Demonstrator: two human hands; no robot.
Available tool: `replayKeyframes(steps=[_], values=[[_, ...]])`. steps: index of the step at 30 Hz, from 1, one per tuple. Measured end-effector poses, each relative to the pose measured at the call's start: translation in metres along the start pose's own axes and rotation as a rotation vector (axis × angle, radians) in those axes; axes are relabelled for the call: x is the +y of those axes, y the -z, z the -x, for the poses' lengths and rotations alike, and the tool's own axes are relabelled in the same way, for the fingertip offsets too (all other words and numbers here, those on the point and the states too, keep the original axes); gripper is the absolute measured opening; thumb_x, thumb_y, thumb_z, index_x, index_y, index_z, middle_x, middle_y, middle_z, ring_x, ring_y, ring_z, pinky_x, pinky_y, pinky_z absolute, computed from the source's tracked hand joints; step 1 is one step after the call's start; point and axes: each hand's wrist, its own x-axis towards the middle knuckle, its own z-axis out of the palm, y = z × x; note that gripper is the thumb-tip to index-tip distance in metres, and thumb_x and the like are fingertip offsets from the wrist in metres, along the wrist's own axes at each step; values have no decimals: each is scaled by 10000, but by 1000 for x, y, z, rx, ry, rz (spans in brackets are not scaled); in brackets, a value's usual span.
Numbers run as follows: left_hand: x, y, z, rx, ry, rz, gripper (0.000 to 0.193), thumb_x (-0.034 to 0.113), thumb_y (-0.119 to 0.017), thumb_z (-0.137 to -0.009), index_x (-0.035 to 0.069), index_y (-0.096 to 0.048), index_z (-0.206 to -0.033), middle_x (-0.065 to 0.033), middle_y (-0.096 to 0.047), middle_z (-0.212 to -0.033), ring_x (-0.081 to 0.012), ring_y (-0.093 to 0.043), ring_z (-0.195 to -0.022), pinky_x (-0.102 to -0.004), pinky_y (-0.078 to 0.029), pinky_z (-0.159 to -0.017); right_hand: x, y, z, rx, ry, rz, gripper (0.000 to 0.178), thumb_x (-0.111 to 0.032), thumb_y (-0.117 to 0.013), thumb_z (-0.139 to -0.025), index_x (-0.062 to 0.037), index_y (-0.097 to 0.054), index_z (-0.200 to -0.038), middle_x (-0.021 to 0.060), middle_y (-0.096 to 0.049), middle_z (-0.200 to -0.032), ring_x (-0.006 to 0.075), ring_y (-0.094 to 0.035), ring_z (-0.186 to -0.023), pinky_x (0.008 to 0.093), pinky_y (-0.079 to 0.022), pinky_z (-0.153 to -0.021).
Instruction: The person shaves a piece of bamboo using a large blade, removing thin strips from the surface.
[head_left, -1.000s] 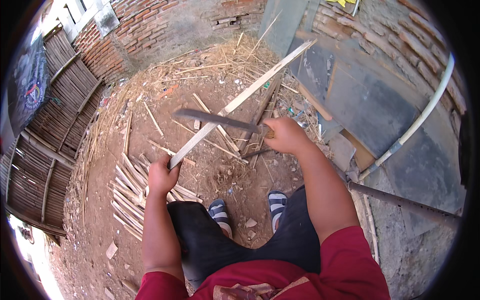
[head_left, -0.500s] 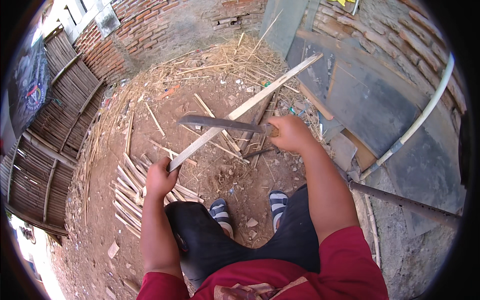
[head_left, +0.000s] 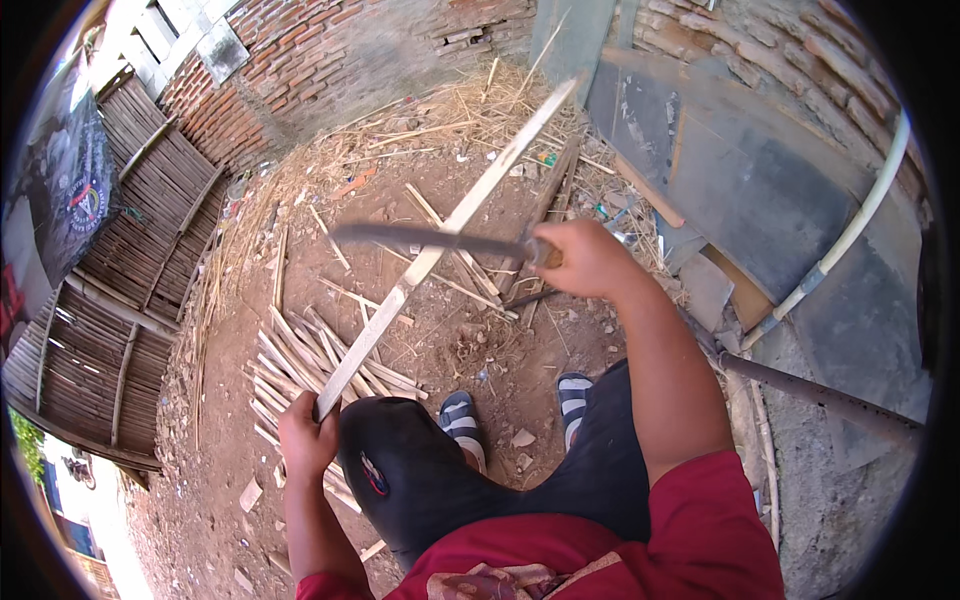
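My left hand [head_left: 310, 437] is closed round the lower end of a long pale wooden strip [head_left: 483, 203], which slants up and away to the right. In my right hand [head_left: 585, 262] is the handle of a machete [head_left: 400, 236]. Its dark blade points left and crosses the strip near its middle; whether the edge touches the wood I cannot tell. The blade is slightly blurred. Beside my left knee, a pile of split wooden strips [head_left: 290, 365] lies on the ground, partly hidden behind my left hand and the held strip.
More loose sticks [head_left: 440, 225] and a dark piece of wood [head_left: 540, 215] lie ahead on the dirt. Straw [head_left: 400, 130] lines the brick wall [head_left: 320, 60]. Dark boards [head_left: 740, 200] and a pale pipe [head_left: 860, 235] stand right. A rusty metal bar [head_left: 820, 395] juts in nearby. Left is a bamboo screen [head_left: 150, 210].
My left hand has drawn back toward me with the strip, which now stands steeper. The machete has shifted slightly left along with its blade tip. The whole view has shifted a little.
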Motion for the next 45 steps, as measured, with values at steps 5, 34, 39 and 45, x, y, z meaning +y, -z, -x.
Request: replayKeyframes(steps=[5,34,39,45], values=[[-2,15,30,-57,103,-3,332,210,-793,-870,-12,-580,-744,-217,-563,-632,-380,-554,-553,-440,-443,-551,45,1,6,334,-35,-108,350,-242,-783,-841,-16,-718,-1100,189,-732,-886,335,-731,-845,436,-552,-770],[-16,12,46,39,6,-132,275,167,-804,-817,18,-580,-760,-192,-608,-664,-416,-621,-614,-466,-487,-578,18,-9,4,67,-117,-141,425,-272,-790,-861,-32,-710,-1202,185,-754,-1044,333,-731,-981,428,-558,-869],[-7,5,44,-1,49,-21,323,207,-817,-839,3,-581,-754,-202,-600,-667,-395,-603,-587,-443,-471,-565,-45,-8,7,-234,100,131,301,-255,-780,-854,-75,-719,-1087,133,-747,-957,338,-730,-961,469,-556,-820],[-18,18,48,-69,121,-66,352,218,-818,-852,-2,-568,-740,-202,-574,-637,-369,-553,-546,-430,-443,-545,32,16,9,299,-90,-88,295,-249,-814,-833,-39,-702,-1008,144,-717,-857,336,-699,-796,437,-528,-714]])
